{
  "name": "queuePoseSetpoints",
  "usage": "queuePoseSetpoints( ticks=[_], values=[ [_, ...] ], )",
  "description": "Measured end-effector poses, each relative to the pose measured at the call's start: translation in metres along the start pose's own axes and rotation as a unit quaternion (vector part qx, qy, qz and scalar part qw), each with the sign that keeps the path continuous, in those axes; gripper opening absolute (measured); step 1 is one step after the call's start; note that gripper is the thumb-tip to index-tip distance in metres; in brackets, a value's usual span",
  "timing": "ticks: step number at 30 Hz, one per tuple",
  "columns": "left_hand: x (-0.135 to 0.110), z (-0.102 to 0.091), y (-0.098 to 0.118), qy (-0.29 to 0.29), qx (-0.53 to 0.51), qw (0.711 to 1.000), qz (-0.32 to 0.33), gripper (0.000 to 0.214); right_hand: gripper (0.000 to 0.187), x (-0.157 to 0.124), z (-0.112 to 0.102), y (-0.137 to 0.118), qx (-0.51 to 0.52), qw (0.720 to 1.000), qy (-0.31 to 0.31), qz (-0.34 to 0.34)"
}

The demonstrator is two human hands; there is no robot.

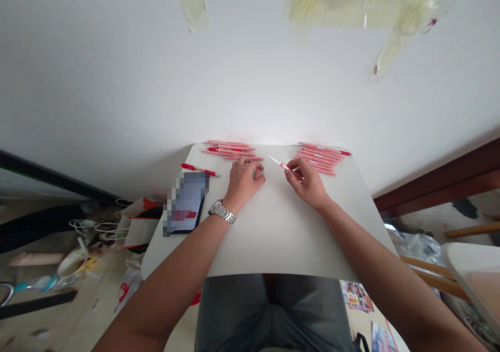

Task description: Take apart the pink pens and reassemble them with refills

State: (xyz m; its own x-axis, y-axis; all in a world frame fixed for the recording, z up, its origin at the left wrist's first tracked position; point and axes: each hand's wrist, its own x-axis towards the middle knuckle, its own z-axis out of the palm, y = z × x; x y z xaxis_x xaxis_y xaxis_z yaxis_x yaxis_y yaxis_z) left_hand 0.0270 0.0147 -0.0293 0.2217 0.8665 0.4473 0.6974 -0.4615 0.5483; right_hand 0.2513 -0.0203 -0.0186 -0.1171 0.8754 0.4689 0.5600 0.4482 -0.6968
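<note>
My right hand (307,181) pinches a slim pen refill (275,159), its whitish narrow end pointing up and left and its red part running under the fingers. My left hand (245,179), wearing a silver watch (222,211), is curled over the table near the left pens, thumb and fingers closed round a small pinkish-red piece (257,174). Most of that piece is hidden. Just beyond the left hand lies a loose group of pink and red pens (228,148). A row of several pink pens (320,159) lies side by side behind the right hand.
On the white table (265,237), a red pen (200,170) lies left of my left hand, above a dark phone (187,203). A white wall (250,81) stands at the far edge. Bags and a cup (72,263) are on the floor at left; a chair (472,268) is at right.
</note>
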Motion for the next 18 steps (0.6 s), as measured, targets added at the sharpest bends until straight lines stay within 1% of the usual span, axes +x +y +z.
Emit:
queuePoseSetpoints(
  ticks=[5, 12, 18],
  values=[
    [-0.0005, 0.0010, -0.0003, 0.001, 0.001, 1.000, -0.010, 0.020, 0.022, -0.0003, 0.0001, 0.0010, 0.001, 1.000, -0.001, 0.000],
    [0.0001, 0.0006, 0.0000, -0.003, -0.003, 1.000, -0.007, 0.020, 0.024, 0.0003, 0.0004, 0.0025, 0.001, 1.000, -0.002, -0.004],
    [0.0003, 0.0000, 0.0010, -0.007, -0.004, 1.000, -0.008, 0.021, 0.022, 0.0000, 0.0006, 0.0031, -0.003, 1.000, 0.000, -0.005]
  ],
)
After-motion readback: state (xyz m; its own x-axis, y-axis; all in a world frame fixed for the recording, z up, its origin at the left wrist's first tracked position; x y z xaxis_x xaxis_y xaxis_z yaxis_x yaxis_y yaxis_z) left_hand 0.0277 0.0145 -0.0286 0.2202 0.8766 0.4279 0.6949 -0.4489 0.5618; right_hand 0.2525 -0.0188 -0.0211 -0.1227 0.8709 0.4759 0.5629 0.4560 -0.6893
